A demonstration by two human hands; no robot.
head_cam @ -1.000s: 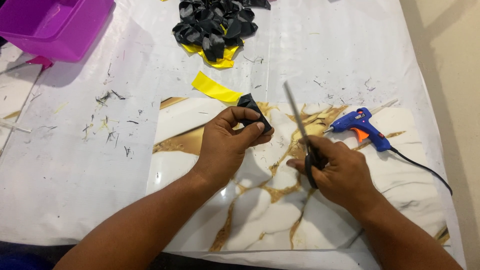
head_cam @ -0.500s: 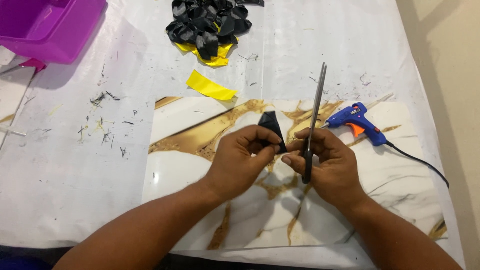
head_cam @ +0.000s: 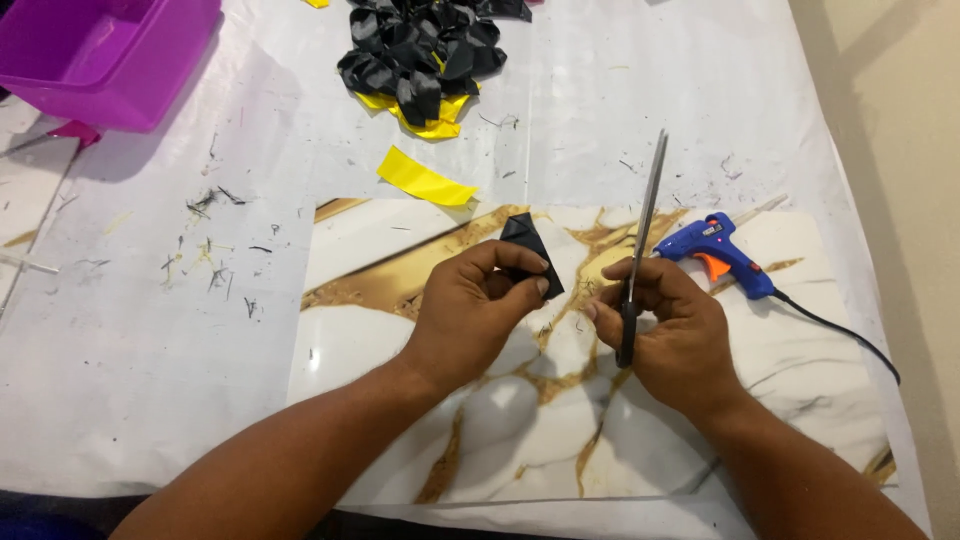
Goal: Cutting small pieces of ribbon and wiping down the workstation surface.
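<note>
- Fingers (head_cam: 500, 262) of left hand (head_cam: 478, 305): curled and pressed together with the thumb, pinching a folded black piece (head_cam: 530, 245); its pointed end sticks up past the fingertips.
- Folded black piece: held just above the marble-patterned sheet (head_cam: 480, 420), near the sheet's upper middle, just left of the scissors.
- Right hand (head_cam: 665, 330): fingers closed around the dark handle of 1 pair of scissors (head_cam: 640, 250); blades shut together, pointing up and away from the person, slightly tilted right. Whether a finger sits inside a handle loop cannot be told.
- Both hands: close together, not touching, over the centre of the marble-patterned sheet.
- Marble-patterned sheet: white with gold veins, lying flat on a white table covering (head_cam: 150, 380).
- Glue gun (head_cam: 715, 250): 1, blue with orange trigger, lying on the sheet's right part, just right of the scissor blades; black cord (head_cam: 840, 335) trailing off to the right.
- Yellow strip (head_cam: 425, 182): 1, lying on the covering just above the sheet's top edge.
- Pile of black pieces (head_cam: 420, 45): heaped at top centre, with yellow pieces (head_cam: 435, 122) showing under its near edge.
- Purple tub (head_cam: 110, 55): top left corner, well apart from the hands.
- Small dark scraps (head_cam: 215, 200): scattered on the covering left of the sheet.
</note>
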